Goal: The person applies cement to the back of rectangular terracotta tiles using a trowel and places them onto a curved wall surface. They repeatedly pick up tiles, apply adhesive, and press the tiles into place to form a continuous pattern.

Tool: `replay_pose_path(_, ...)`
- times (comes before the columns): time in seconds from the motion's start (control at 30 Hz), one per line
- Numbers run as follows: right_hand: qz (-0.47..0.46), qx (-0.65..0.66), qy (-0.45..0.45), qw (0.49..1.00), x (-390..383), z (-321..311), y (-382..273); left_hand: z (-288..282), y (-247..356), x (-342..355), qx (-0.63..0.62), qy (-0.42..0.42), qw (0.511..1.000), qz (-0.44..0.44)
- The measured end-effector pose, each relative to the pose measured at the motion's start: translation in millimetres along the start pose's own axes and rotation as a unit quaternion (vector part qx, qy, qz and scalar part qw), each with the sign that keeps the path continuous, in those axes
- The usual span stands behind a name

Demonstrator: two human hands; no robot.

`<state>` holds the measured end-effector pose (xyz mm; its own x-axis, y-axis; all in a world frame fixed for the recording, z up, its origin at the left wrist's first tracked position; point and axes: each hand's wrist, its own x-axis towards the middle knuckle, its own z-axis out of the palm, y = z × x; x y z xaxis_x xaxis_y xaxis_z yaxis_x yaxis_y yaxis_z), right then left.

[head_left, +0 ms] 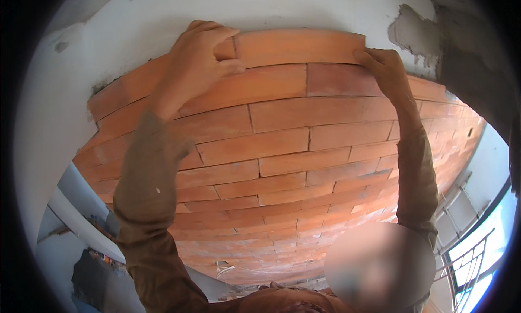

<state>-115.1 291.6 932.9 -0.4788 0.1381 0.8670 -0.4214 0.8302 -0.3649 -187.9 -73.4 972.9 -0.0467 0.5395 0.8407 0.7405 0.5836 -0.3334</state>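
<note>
High on a wall at twelve o'clock, two bare hands press a long orange brick tile [300, 46] against grey-white plaster [141, 25]. It forms the topmost course of a brick-tile facing [282, 150] that runs down toward six o'clock. The left hand [199, 51], at eleven o'clock, lies spread and flat over the tile's left end and the neighbouring tile, fingers curled slightly across the top edge, pushing rather than gripping. The right hand [384, 69], at one o'clock, pinches the tile's right end, fingertips on its upper corner. Both brown sleeves [146, 183] rise from the lower edge.

Judging from the hold, the tile could slide or tilt out of line if pressure eases unevenly, leaving a crooked joint, or fall if the bedding has not gripped.

Whatever adhesive sits behind the tile is hidden. The left palm covers the joint between tiles. A broken plaster patch [415, 33] at one o'clock blurs near the rim, and clutter at seven o'clock is too small to identify
</note>
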Motion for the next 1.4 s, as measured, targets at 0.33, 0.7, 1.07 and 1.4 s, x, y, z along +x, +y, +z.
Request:
replay_pose_path(0.33,-0.11,0.013,0.311,0.944,-73.8,9.8,-1.3,10.6,14.4,-19.2,0.106,0.056,0.993,-0.015)
replay_pose_path(0.7,0.432,-0.053,0.198,0.878,-538.4,123.9,216.5,55.9,188.2,-255.1,-0.769,-0.338,0.523,-0.145)
replay_pose_path(1.07,0.526,-0.119,-0.581,0.61,-821.4,118.1,131.9,85.9,227.4,-326.2,-0.744,-0.594,0.128,-0.279)
replay_pose_path(1.4,0.569,-0.101,-0.554,0.6,-822.0,109.7,111.4,77.3,203.9,-364.4,-0.642,-0.704,0.102,-0.284)
